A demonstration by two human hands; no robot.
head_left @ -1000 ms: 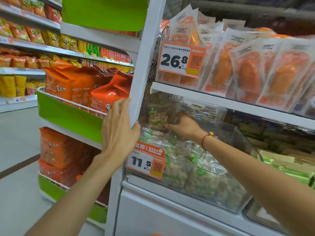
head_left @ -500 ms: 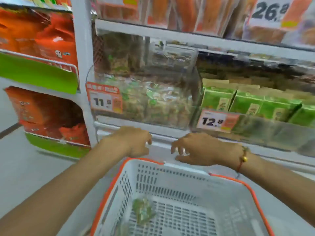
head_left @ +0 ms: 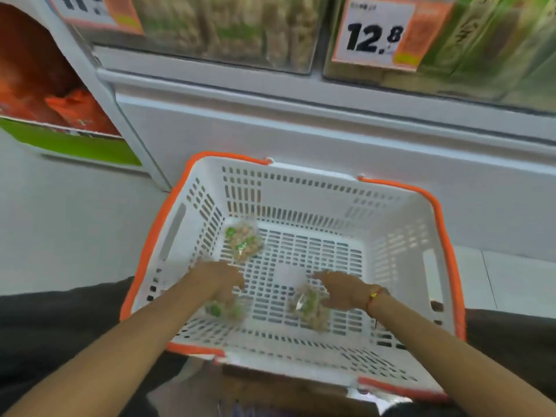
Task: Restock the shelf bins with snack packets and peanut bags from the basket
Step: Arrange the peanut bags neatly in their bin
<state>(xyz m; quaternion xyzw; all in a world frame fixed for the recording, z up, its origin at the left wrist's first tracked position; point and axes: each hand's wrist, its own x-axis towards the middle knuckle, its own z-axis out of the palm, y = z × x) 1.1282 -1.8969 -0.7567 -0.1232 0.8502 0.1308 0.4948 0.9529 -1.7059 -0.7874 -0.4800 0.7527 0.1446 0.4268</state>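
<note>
Three peanut bags, basket, both hands inside

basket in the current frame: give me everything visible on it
The basket is white plastic with slotted walls and floor, an orange rim, and cut-out handle slots in its left and right walls. It stands upright and open on the pale floor, right in front of the white shelf base. Nearly empty: three clear peanut bags with green print lie on its floor. The left hand and right hand both reach inside, each at a bag; the frame is too blurred to confirm a grip.
</note>
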